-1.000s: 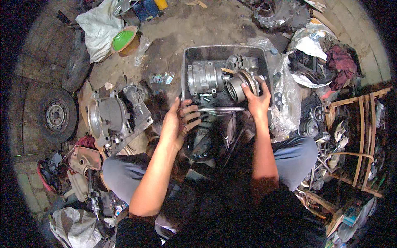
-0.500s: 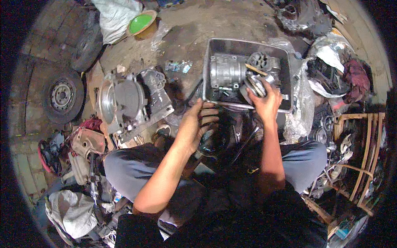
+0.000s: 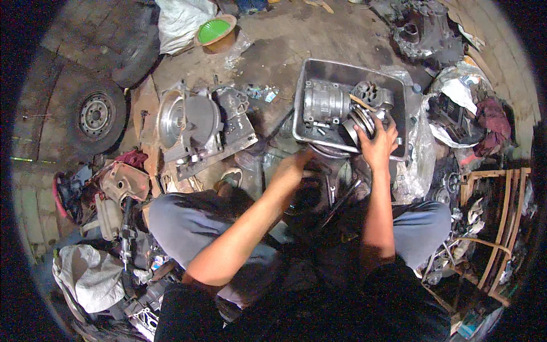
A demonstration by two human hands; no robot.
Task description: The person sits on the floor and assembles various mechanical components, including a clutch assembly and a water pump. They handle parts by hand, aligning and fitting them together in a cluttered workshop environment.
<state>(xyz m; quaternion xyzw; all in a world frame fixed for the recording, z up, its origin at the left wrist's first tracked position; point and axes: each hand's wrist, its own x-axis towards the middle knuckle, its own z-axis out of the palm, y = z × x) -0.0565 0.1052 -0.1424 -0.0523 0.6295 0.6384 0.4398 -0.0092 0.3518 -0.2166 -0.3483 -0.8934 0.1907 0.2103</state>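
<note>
My right hand (image 3: 379, 142) is closed around a shiny round metal pulley (image 3: 354, 130), inside the front right part of a grey plastic tub (image 3: 327, 64). Left of the pulley, a ribbed cylindrical metal compressor body (image 3: 323, 102) lies in the tub. Behind it sits a round metal part with holes (image 3: 367, 91), and a thin wooden stick (image 3: 361, 103) crosses in front of that part. My left hand (image 3: 292, 170) is low, just outside the tub's front left corner; its fingers are smeared by motion and partly lost in shadow.
Left of the tub stands a large round metal housing (image 3: 191, 119) beside a metal plate with castings (image 3: 236, 137). A spanner (image 3: 332, 191) lies between my knees. A wheel (image 3: 97, 114) leans at the far left; a bowl with a green inside (image 3: 216, 29) is behind. Scrap parts crowd both sides.
My left hand has left the tub's front left corner and moved right and down toward my body. The right hand keeps the pulley, now tilted differently. The whole view has shifted slightly.
</note>
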